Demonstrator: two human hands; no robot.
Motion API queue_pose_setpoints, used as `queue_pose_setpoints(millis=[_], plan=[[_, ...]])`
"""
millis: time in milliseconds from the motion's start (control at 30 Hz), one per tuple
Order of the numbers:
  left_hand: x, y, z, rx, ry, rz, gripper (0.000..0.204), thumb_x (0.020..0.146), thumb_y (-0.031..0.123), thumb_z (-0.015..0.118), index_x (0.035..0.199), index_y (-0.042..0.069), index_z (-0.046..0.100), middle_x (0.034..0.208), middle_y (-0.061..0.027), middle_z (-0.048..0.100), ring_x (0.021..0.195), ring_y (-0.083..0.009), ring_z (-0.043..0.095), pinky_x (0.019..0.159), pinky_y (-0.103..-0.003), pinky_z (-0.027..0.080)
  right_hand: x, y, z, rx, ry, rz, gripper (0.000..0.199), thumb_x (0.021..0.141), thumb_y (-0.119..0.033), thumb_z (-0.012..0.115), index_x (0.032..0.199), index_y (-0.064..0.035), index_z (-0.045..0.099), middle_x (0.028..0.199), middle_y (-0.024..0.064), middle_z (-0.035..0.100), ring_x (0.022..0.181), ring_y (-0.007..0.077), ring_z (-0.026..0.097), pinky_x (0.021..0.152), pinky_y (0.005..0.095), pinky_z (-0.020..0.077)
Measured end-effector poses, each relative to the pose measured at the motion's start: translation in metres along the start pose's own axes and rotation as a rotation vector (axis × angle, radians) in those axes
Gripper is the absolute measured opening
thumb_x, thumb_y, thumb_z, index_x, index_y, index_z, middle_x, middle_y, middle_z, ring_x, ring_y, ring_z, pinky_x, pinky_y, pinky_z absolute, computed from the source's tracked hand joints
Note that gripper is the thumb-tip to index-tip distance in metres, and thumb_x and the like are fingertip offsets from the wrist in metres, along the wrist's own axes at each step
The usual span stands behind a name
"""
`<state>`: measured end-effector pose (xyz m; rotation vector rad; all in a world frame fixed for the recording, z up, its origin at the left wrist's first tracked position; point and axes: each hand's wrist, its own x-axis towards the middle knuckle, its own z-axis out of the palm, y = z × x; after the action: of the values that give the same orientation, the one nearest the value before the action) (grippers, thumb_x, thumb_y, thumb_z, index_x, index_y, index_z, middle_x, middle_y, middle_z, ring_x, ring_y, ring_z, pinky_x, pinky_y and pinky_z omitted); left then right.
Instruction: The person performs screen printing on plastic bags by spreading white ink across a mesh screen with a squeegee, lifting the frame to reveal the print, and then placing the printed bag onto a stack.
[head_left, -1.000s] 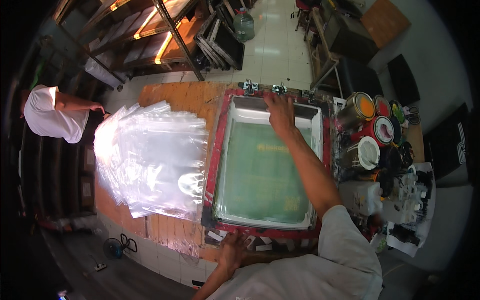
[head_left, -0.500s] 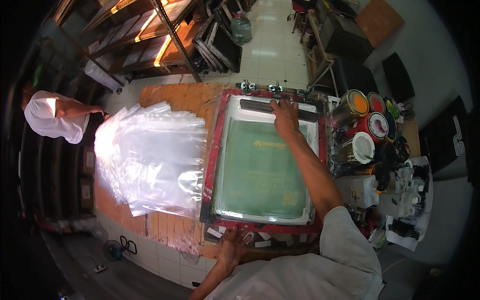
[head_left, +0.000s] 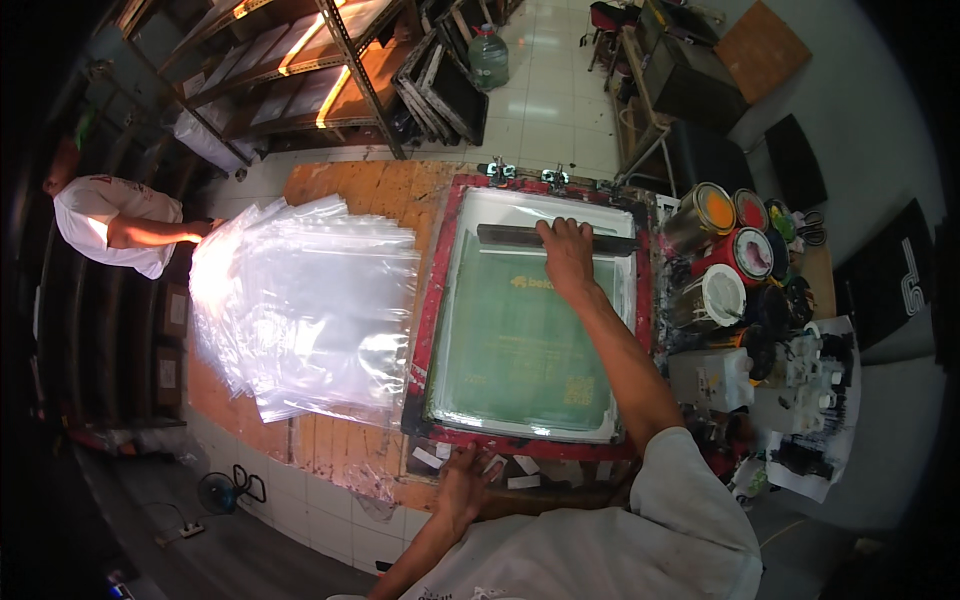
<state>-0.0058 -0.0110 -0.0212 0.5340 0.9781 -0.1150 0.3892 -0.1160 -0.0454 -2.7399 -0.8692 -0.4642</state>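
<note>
A screen-printing frame (head_left: 432, 300) with a red border lies on the wooden table in front of me, its green mesh (head_left: 525, 340) carrying faint yellowish lettering and a square code. My right hand (head_left: 570, 255) is closed around a long dark squeegee (head_left: 505, 235), which lies crosswise over the far part of the mesh. White ink (head_left: 525, 211) shows on the screen beyond the squeegee. At the frame's near edge, my left hand (head_left: 462, 488) rests with fingertips against the border and the thumb apart. Left of the frame lies a fanned pile of clear plastic bags (head_left: 330, 290).
Hinge clamps (head_left: 555, 178) hold the frame's far side. Open ink cans (head_left: 715, 207) and white plastic jugs (head_left: 725, 380) crowd the right. Small white pieces (head_left: 524, 482) lie near my left hand. Another person (head_left: 120, 225) stands at the far left, one hand near the bags.
My right hand has drawn the squeegee a little toward me over the mesh. The left hand stays by the near edge. The other person's arm has shifted near the bags.
</note>
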Motion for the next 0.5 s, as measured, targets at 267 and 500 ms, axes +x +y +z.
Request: queue_pose_setpoints(millis=[267, 500], plan=[[0.006, -0.005, -0.007, 0.016, -0.004, -0.001, 0.028, 0.104, 0.030, 0.060, 0.120, 0.008, 0.056, 0.122, -0.0086, 0.059, 0.118, -0.0264, 0.055, 0.110, -0.050, 0.043, 0.024, -0.004, 0.014, -0.008, -0.044, 0.010, 0.029, 0.086, 0.000, 0.059, 0.112, -0.0130, 0.060, 0.096, 0.0093, 0.060, 0.102, 0.0280, 0.058, 0.090, 0.0467, 0.0395], [0.028, -0.018, -0.033, -0.058, -0.132, 0.025, 0.031, 0.100, 0.026, 0.067, 0.124, 0.010, 0.053, 0.121, -0.0058, 0.059, 0.115, -0.0245, 0.057, 0.104, -0.053, 0.045, -0.017, -0.028, -0.013, 0.015, -0.149, 0.063, 0.026, 0.088, -0.004, 0.058, 0.113, -0.0137, 0.061, 0.099, 0.0104, 0.062, 0.101, 0.0282, 0.059, 0.089, 0.0462, 0.0397]])
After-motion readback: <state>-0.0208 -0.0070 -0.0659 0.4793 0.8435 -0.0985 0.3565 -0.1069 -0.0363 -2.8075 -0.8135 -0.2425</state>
